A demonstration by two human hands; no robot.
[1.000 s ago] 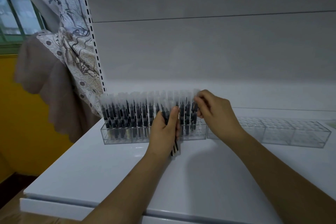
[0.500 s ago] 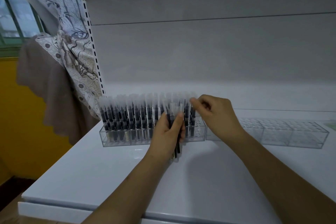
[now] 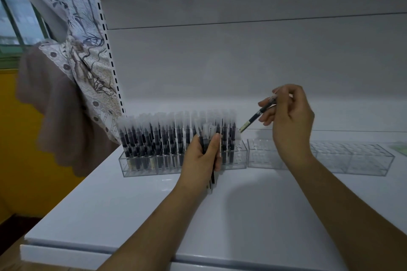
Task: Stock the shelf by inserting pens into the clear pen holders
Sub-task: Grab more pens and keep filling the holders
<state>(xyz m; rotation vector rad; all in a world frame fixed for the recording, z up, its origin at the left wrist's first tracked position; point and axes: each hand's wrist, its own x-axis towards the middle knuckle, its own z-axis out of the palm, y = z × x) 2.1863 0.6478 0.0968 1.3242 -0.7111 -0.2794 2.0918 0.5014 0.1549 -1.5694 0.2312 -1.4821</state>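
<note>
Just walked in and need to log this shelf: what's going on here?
A person is stocking pens into clear holders on a white shelf. The left hand grips a bundle of pens in front of the nearly full holder. The right hand holds one pen tilted above it. The holder to the right is empty.

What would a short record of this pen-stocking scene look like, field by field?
left hand: grips a bundle of pens upright
right hand: holds a single pen tilted, tip toward the full holder
full holder: packed with pens, a few slots free at its right end
empty holder: to the right, no pens
shelf: white, carries both holders
</note>
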